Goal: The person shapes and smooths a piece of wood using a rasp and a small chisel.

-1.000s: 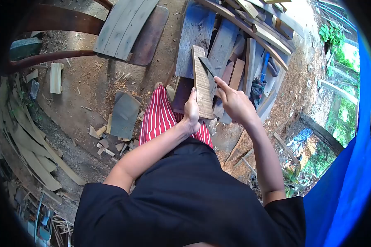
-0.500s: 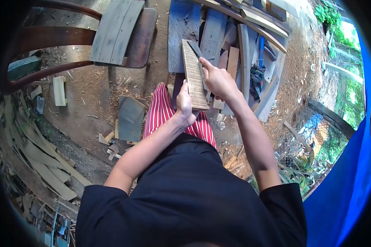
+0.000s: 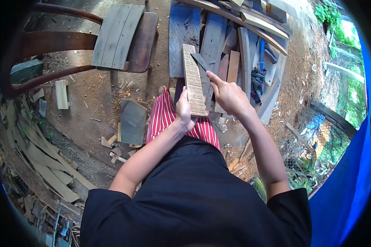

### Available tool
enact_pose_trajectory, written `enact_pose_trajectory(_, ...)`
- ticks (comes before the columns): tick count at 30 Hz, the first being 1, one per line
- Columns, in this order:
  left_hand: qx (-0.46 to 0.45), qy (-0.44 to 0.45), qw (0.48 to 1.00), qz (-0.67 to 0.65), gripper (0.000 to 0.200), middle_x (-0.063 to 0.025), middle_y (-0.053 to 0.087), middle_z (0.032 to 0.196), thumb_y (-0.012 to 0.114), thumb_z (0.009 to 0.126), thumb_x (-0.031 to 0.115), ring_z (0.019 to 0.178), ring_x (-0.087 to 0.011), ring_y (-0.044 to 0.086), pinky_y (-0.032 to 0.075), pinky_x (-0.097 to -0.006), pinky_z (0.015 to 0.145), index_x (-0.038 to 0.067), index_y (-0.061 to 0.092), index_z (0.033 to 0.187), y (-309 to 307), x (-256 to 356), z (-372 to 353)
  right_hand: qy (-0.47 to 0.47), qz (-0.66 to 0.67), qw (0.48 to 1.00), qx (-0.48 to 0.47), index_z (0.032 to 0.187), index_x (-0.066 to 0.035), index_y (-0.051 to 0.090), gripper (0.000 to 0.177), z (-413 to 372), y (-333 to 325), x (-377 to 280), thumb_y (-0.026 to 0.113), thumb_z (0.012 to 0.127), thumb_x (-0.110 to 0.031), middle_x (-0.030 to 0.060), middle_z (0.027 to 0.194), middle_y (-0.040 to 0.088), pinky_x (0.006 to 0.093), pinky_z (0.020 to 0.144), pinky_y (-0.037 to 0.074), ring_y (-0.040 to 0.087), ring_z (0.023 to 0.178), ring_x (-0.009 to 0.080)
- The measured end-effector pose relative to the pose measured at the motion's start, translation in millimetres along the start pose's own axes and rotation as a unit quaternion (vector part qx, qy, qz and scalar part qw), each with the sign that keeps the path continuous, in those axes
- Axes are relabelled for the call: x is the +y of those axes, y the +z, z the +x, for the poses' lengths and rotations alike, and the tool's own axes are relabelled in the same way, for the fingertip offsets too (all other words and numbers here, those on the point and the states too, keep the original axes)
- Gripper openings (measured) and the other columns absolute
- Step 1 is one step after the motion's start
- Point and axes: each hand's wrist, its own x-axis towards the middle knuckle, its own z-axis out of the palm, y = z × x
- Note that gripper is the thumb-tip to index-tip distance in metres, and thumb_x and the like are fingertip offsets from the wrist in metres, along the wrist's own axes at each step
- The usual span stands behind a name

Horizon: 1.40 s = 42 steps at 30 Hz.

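A long piece of wood with a ridged, light brown face is held over the lap, its far end above the bench boards. My left hand is wrapped round its near end from the left side. In my right hand is a flat dark metal tool, with the index finger stretched along it. The tool's tip lies at the wood's right edge, close to the far end; whether they touch is hard to tell. The tool's handle is hidden in my fist.
Planks and curved strips cover the bench ahead. A wooden chair with slats stands at the upper left. Offcuts and a dark board lie on the ground. A blue tarp hangs at the right.
The tool has turned outward from the wood's face to its right edge, and my right hand has moved right and slightly nearer my body. The wood stands more upright in the view.
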Motion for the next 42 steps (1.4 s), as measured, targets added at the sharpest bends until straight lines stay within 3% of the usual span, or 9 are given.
enact_pose_trajectory(1, 0.001, -0.002, 1.0, 0.003, 0.048, -0.0089, 0.061, 0.085, 0.021, 0.102, 0.047, 0.066, -0.0188, 0.059, 0.053, -0.0407, 0.057, 0.012, 0.052, 0.111, -2, -1, 1, -0.048, -0.037, 0.997, 0.041, 0.14, -0.02, 0.045, 0.042, -7, -1, -3, 0.036, 0.1, -0.03, 0.0237, 0.076, 0.067, 0.0453, 0.067, 0.055, 0.065, 0.053, 0.0325)
enact_pose_trajectory(2, 0.001, -0.005, 1.0, 0.007, 0.047, -0.0086, 0.061, 0.086, 0.021, 0.102, 0.047, 0.066, -0.0183, 0.059, 0.053, -0.041, 0.057, 0.012, 0.052, 0.111, -5, -4, 0, 0.014, 0.034, 0.999, -0.023, 0.14, -0.022, 0.045, 0.042, -8, -7, -5, 0.036, 0.1, -0.031, 0.0262, 0.081, 0.066, 0.0474, 0.075, 0.054, 0.068, 0.066, 0.0356)
enact_pose_trajectory(6, -0.011, -0.001, 1.0, 0.006, 0.046, -0.0077, 0.061, 0.088, 0.022, 0.102, 0.046, 0.068, -0.0182, 0.06, 0.055, -0.0406, 0.058, 0.013, 0.052, 0.111, -10, -9, 3, 0.038, -0.014, 0.999, -0.015, 0.141, -0.03, 0.042, 0.043, -8, 1, -3, 0.039, 0.099, -0.035, 0.0284, 0.087, 0.066, 0.0529, 0.078, 0.052, 0.065, 0.085, 0.0442)
enact_pose_trajectory(17, -0.019, 0.006, 1.0, 0.023, 0.051, -0.0095, 0.062, 0.089, 0.021, 0.101, 0.05, 0.068, -0.0199, 0.06, 0.054, -0.0418, 0.06, 0.012, 0.052, 0.114, -10, -1, 2, 0.025, 0.04, 0.999, 0.016, 0.139, -0.025, 0.046, 0.043, 12, 17, 1, 0.038, 0.098, -0.034, 0.0244, 0.083, 0.068, 0.0508, 0.075, 0.053, 0.068, 0.074, 0.0393)
enact_pose_trajectory(26, -0.067, 0.005, 0.998, -0.015, 0.053, -0.0095, 0.06, 0.086, 0.02, 0.101, 0.052, 0.066, -0.0209, 0.061, 0.055, -0.041, 0.055, 0.011, 0.05, 0.114, -15, -2, 9, 0.014, 0.032, 0.999, 0.006, 0.143, -0.024, 0.041, 0.045, 24, 14, -3, 0.036, 0.099, -0.033, 0.0272, 0.097, 0.066, 0.0504, 0.086, 0.05, 0.065, 0.089, 0.0435)
enact_pose_trajectory(29, -0.028, 0.024, 0.999, 0.018, 0.052, -0.0095, 0.06, 0.088, 0.02, 0.101, 0.051, 0.066, -0.0213, 0.061, 0.055, -0.0417, 0.055, 0.011, 0.05, 0.114, -5, 0, 1, 0.047, 0.012, 0.998, -0.048, 0.141, -0.022, 0.042, 0.044, 1, -3, -9, 0.035, 0.099, -0.031, 0.0271, 0.097, 0.066, 0.0476, 0.084, 0.052, 0.066, 0.086, 0.0412)
enact_pose_trajectory(30, -0.054, 0.015, 0.998, 0.007, 0.052, -0.0093, 0.06, 0.089, 0.021, 0.101, 0.051, 0.067, -0.0216, 0.062, 0.055, -0.0419, 0.055, 0.011, 0.05, 0.115, -7, 1, 2, -0.026, -0.025, 0.999, 0.033, 0.14, -0.022, 0.043, 0.043, -9, 5, -7, 0.034, 0.099, -0.03, 0.0253, 0.093, 0.067, 0.0466, 0.079, 0.054, 0.068, 0.079, 0.0382)
enact_pose_trajectory(33, -0.011, 0.013, 1.0, 0.026, 0.051, -0.0083, 0.061, 0.085, 0.02, 0.102, 0.048, 0.067, -0.0195, 0.06, 0.053, -0.0412, 0.058, 0.011, 0.054, 0.108, -8, -6, 4, 0.018, 0.026, 0.999, -0.002, 0.141, -0.022, 0.043, 0.043, 12, 10, -5, 0.034, 0.099, -0.03, 0.0241, 0.09, 0.068, 0.0464, 0.077, 0.054, 0.068, 0.075, 0.0371)
enact_pose_trajectory(42, -0.052, 0.017, 0.998, 0.014, 0.051, -0.0083, 0.061, 0.086, 0.021, 0.101, 0.049, 0.068, -0.0193, 0.062, 0.054, -0.0415, 0.058, 0.011, 0.054, 0.109, -15, -6, 7, 0.005, 0.014, 1.0, 0.003, 0.141, -0.021, 0.043, 0.044, 5, 15, -8, 0.033, 0.099, -0.03, 0.0265, 0.093, 0.067, 0.0494, 0.078, 0.053, 0.068, 0.08, 0.0387)
